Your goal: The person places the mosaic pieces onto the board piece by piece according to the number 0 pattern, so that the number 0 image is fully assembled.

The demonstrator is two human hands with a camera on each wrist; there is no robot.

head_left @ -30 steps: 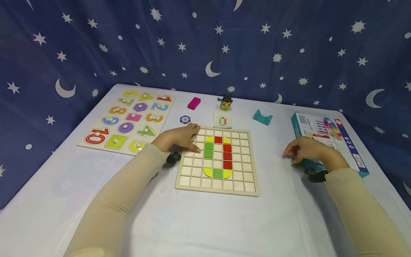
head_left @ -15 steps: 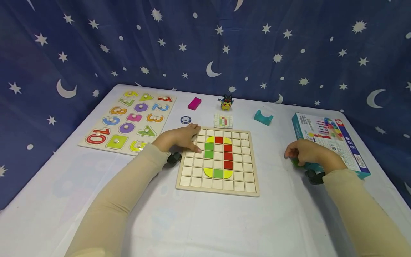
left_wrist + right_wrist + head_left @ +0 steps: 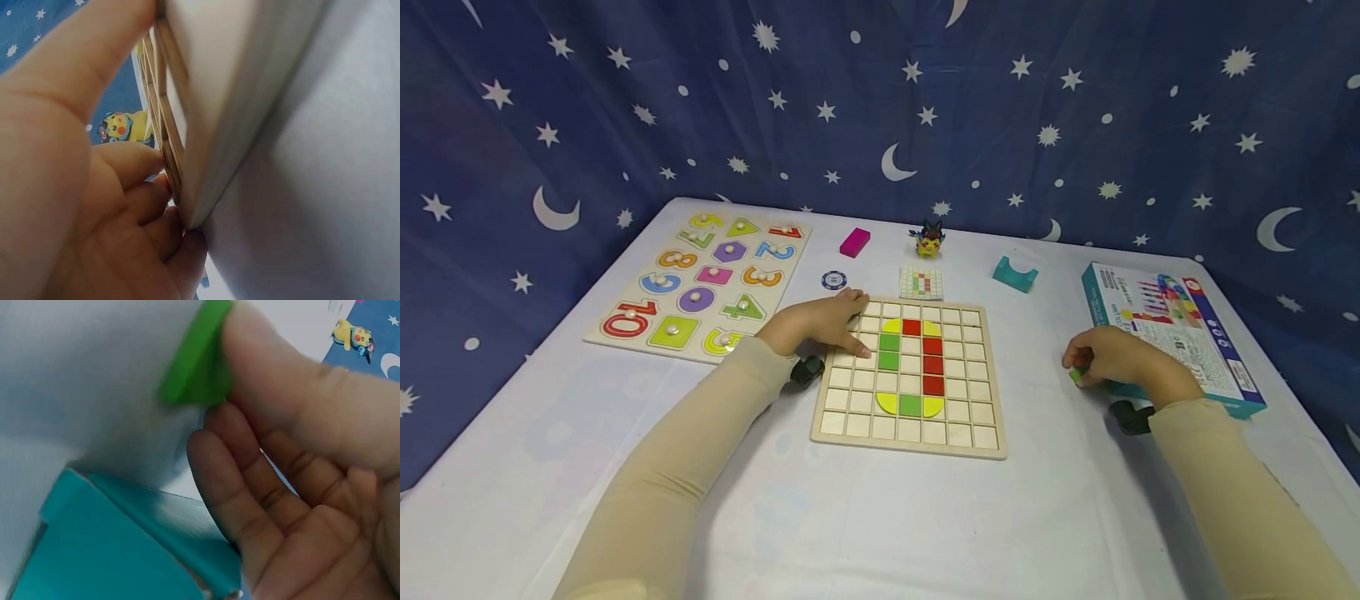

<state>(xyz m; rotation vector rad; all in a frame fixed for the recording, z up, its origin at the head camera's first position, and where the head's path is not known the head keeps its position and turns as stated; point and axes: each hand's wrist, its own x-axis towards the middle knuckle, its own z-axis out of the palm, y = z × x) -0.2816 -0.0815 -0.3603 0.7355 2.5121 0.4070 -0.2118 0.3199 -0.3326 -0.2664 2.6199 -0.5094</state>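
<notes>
My left hand (image 3: 823,323) rests on the upper left corner of a wooden grid board (image 3: 846,423), thumb lying over the squares. In the left wrist view its other fingers (image 3: 134,164) touch the board's edge. Red tiles (image 3: 932,365), green tiles (image 3: 888,351) and yellow rounded tiles (image 3: 887,403) form a ring on the grid. Beside the teal box (image 3: 1187,333), my right hand (image 3: 1116,358) pinches a small green tile (image 3: 199,359) between thumb and fingers. The right wrist view shows the tile slightly blurred, with part of it hidden behind the thumb.
A number puzzle board (image 3: 700,283) lies on the left. Behind the grid are a pattern card (image 3: 921,283), a poker chip (image 3: 833,280), a magenta block (image 3: 855,242), a yellow figurine (image 3: 928,242) and a teal arch block (image 3: 1015,275). A starry curtain (image 3: 820,142) hangs behind the table.
My right hand has drawn slightly left from the box's near corner, and the green tile now shows pinched in its fingers. The left hand and the board have stayed put.
</notes>
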